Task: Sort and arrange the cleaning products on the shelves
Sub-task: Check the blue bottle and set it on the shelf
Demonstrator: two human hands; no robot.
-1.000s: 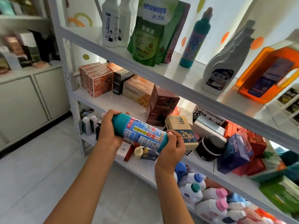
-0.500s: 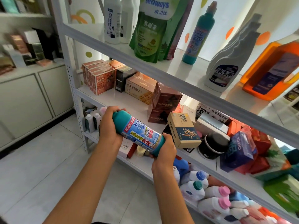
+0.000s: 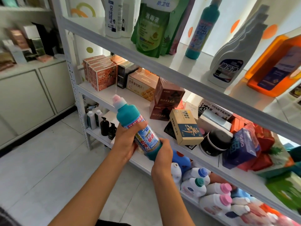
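Note:
I hold a teal cleaner bottle (image 3: 130, 117) with a pink-white cap and a blue-white label in front of the middle shelf (image 3: 104, 97). It tilts cap-up toward the upper left. My left hand (image 3: 125, 141) grips its middle from the left. My right hand (image 3: 162, 154) grips its base from below. A matching teal bottle (image 3: 201, 28) stands upright on the top shelf (image 3: 184, 66), between green refill pouches (image 3: 149, 28) and white spray bottles (image 3: 232, 61).
An orange jug (image 3: 275, 66) stands at the top shelf's right. The middle shelf carries food boxes (image 3: 102, 74), a tan box (image 3: 187, 128), a black tub (image 3: 213, 142) and a blue pack (image 3: 241, 147). White bottles (image 3: 203, 188) lie on the lowest shelf. A cabinet (image 3: 29, 95) stands at left.
The bottle has swung from lying nearly level to cap-up. My left hand slid from the cap end to the middle, uncovering the cap. My right hand now cups the base.

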